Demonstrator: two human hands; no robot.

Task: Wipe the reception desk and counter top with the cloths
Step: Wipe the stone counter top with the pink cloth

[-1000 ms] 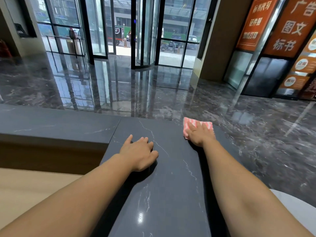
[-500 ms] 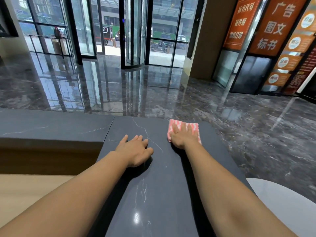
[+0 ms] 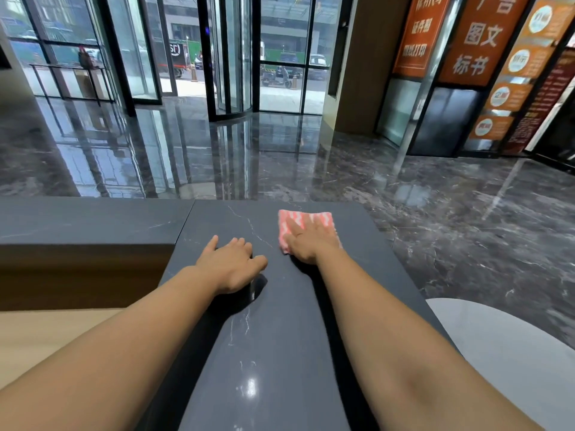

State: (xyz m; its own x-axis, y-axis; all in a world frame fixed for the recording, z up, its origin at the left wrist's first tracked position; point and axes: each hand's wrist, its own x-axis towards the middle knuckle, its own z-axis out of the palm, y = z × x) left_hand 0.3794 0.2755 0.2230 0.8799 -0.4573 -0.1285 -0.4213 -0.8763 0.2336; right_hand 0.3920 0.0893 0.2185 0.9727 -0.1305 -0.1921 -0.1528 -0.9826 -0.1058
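On counter (image 3: pixel 280 337), right hand (image 3: pixel 311 242) presses cloth (image 3: pixel 294 219); blurred sign (image 3: pixel 420 29) perhaps 证件照.

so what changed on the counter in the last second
The right hand, pressing flat, slid the pink cloth leftward, away from the far right corner of the counter top. Nothing was gripped or released. The left hand stayed resting in place.

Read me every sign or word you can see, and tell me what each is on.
"图文", "标书": middle orange banner; its top line is cut off
"证件照": left orange banner; its other lines are blurred
Round labels, right orange banner: too blurred to read
Striped cloth, counter top: no text
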